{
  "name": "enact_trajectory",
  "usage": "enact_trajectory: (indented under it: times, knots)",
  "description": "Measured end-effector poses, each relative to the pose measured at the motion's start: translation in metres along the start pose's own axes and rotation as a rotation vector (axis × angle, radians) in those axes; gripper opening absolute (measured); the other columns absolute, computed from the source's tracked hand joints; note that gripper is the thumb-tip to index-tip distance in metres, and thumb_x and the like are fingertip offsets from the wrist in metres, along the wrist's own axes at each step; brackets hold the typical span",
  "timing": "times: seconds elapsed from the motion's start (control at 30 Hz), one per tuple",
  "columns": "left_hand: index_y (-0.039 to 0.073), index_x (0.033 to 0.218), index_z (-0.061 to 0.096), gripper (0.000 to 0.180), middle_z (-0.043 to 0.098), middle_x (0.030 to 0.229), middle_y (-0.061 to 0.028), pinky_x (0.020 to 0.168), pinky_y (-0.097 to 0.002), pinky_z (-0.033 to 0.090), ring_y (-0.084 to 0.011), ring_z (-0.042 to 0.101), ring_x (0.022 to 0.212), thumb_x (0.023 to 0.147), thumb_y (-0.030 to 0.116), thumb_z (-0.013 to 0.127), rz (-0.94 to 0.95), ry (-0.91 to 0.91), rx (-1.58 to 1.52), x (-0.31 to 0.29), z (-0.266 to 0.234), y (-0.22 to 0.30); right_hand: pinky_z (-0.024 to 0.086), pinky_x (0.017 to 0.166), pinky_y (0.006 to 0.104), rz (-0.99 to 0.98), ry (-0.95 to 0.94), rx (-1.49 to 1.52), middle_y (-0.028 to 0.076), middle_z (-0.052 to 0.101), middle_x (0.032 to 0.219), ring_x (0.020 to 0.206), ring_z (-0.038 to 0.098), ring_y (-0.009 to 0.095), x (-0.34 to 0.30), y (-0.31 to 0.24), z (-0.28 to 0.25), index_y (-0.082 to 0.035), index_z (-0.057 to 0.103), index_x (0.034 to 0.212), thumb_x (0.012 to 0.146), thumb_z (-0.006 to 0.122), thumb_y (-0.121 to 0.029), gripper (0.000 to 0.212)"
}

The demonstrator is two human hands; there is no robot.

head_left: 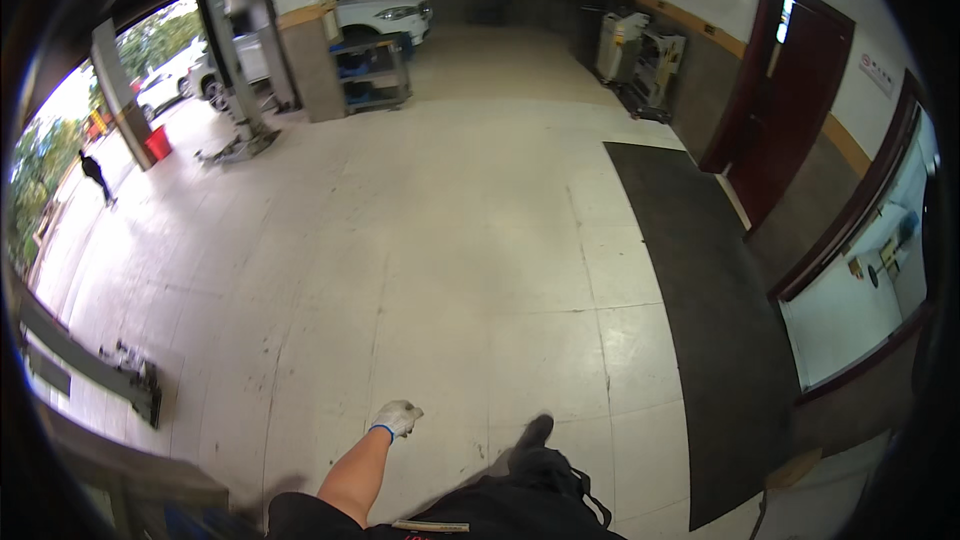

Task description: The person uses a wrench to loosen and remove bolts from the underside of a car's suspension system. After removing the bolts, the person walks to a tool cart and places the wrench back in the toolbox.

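My left hand (pixel 399 418), in a white work glove with a blue cuff, hangs over the pale tiled floor (pixel 470 250). Its fingers look loosely curled, and nothing shows in them. The bare forearm comes up from a black sleeve at the lower edge. No part of my right hand appears. One dark shoe (pixel 536 432) steps forward below my black clothing.
A dark mat (pixel 700 330) runs along the right wall, past a dark red door (pixel 790 110) and a windowed opening. Grey machines (pixel 640 60) stand at the far right. To the left are lift posts (pixel 222 50), a tool cart (pixel 375 73), a white car (pixel 385 15) and a distant person (pixel 94 176).
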State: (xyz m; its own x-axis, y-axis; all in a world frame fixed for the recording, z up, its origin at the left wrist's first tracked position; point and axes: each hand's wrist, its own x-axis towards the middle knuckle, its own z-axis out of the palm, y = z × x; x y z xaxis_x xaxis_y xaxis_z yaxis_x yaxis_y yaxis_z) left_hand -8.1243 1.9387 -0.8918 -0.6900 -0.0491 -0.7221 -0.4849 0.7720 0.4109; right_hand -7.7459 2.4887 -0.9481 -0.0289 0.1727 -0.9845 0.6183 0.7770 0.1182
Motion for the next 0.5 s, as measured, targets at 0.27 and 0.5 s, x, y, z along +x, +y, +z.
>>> enact_trajectory:
  times: [0.27,0.5]
  knots:
    - [0.009,0.130,0.066,0.052,0.068,0.129,-0.0180,0.103,-0.0461,0.050,-0.0353,0.064,0.122,0.096,0.047,0.055,0.394,0.125,0.608,0.150,-0.093,0.414,0.052,0.094,0.0482,-0.279,0.040,-0.569,0.017,0.072,0.122,0.112,0.068,0.035,0.062,-0.137,-0.369,-0.009,0.075,0.118,0.094,0.061,-0.033,0.037]
    - [-0.001,0.096,0.067,0.021,0.071,0.095,-0.0217,0.074,-0.0418,0.058,-0.0363,0.071,0.088,0.090,0.016,0.058,1.478,0.157,0.560,0.165,-0.112,0.811,0.050,0.101,0.0526,-0.636,0.659,-0.158,0.013,0.068,0.134,0.123,0.064,0.035,-0.013,-0.482,-0.791,-0.014,0.072,0.127,0.098,0.058,-0.042,0.043]
